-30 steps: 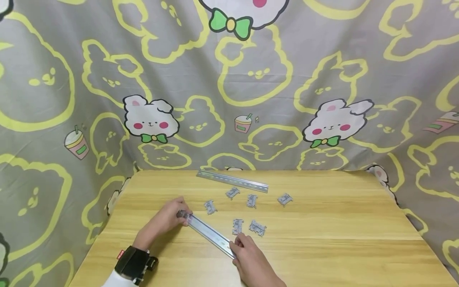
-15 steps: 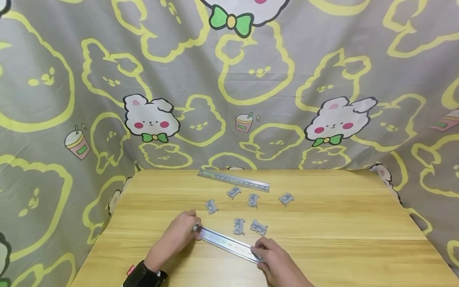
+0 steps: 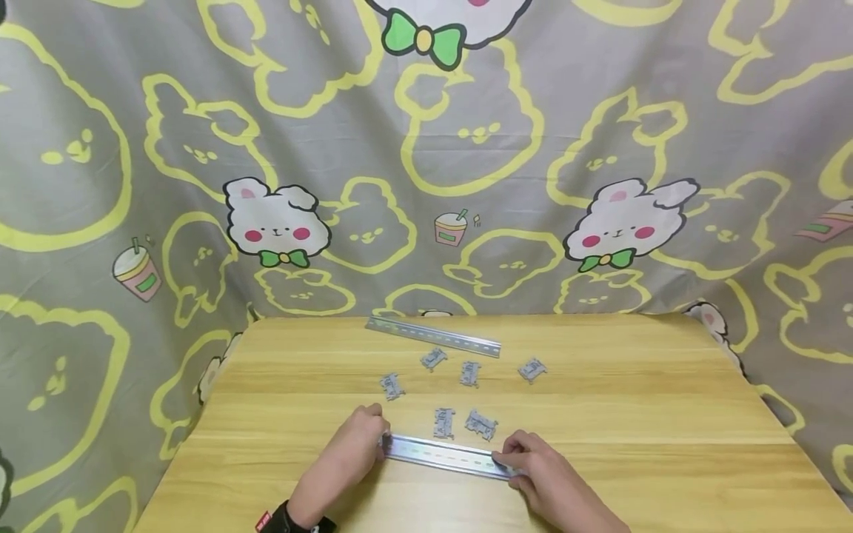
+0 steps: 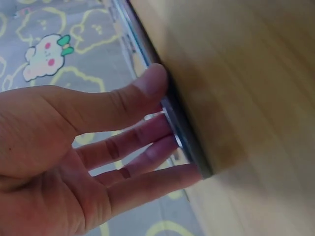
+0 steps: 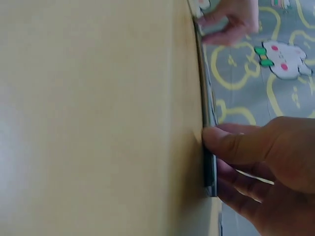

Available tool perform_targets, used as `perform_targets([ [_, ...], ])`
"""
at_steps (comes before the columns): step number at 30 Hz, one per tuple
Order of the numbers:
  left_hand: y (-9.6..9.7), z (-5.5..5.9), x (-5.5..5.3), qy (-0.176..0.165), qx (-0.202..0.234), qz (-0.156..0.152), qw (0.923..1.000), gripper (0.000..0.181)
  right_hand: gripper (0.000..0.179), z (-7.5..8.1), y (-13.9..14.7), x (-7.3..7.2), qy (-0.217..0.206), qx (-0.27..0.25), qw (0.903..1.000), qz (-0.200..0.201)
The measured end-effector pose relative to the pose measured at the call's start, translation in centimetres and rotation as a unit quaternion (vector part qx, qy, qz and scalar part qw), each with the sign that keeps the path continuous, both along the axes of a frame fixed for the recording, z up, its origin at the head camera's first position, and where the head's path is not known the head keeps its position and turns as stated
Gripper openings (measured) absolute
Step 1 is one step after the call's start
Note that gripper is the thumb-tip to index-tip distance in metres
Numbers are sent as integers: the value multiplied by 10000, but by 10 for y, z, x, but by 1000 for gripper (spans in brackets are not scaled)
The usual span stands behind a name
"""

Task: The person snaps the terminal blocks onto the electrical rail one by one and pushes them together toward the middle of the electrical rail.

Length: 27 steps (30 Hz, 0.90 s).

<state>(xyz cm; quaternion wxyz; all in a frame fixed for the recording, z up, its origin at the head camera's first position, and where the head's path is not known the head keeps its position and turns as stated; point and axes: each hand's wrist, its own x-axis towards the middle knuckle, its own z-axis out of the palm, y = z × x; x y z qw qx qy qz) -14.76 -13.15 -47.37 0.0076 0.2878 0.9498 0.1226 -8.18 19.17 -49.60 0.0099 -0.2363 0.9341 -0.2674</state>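
Observation:
A slotted metal DIN rail point(image 3: 443, 454) lies low along the near part of the table, almost level from left to right in the head view. My left hand point(image 3: 360, 440) grips its left end. In the left wrist view the thumb point(image 4: 153, 81) presses on one long edge of the rail point(image 4: 184, 125), while the other fingers are at the opposite side. My right hand point(image 3: 549, 470) pinches the right end between thumb and fingers. From the right wrist, the rail point(image 5: 206, 162) shows edge-on, close over the tabletop. Just behind it sit two grey terminal blocks, one upright point(image 3: 443, 423) and one slanted point(image 3: 481, 424).
A second slotted rail point(image 3: 433, 337) lies near the back edge of the wooden table point(image 3: 633, 414). More terminal blocks point(image 3: 469, 373) are scattered in front of it, one farther left point(image 3: 392, 386) and one farther right point(image 3: 532, 369). A patterned grey curtain point(image 3: 373, 148) surrounds the table.
Both hands have carried the rail to the right. Its left end has come nearer to me, so the rail has turned from a steep slant to nearly level. Blocks and back rail stay put.

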Motion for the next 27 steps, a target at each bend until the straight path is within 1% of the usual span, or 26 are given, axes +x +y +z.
perform_targets([
  [4, 8, -1, 4, 108, 78, 102, 9999, 22, 36, 0, 14, -12, -64, -216, 9996, 160],
  [8, 15, -5, 8, 259, 184, 293, 9991, 19, 37, -5, 26, -22, 64, -568, 9977, 370],
  [12, 20, -8, 9, 349, 235, 439, 9981, 20, 36, -6, 34, -28, 53, -689, 9967, 434],
  [14, 21, -8, 8, 405, 218, 471, 9978, 19, 36, -5, 36, -32, -45, -729, 9964, 434],
  [19, 25, -7, 4, 417, 157, 509, 9977, 19, 36, -3, 39, -41, -271, -733, 9963, 346],
  [27, 32, -8, -8, 373, 86, 542, 9978, 18, 34, -2, 45, -49, -471, -578, 9971, 155],
])
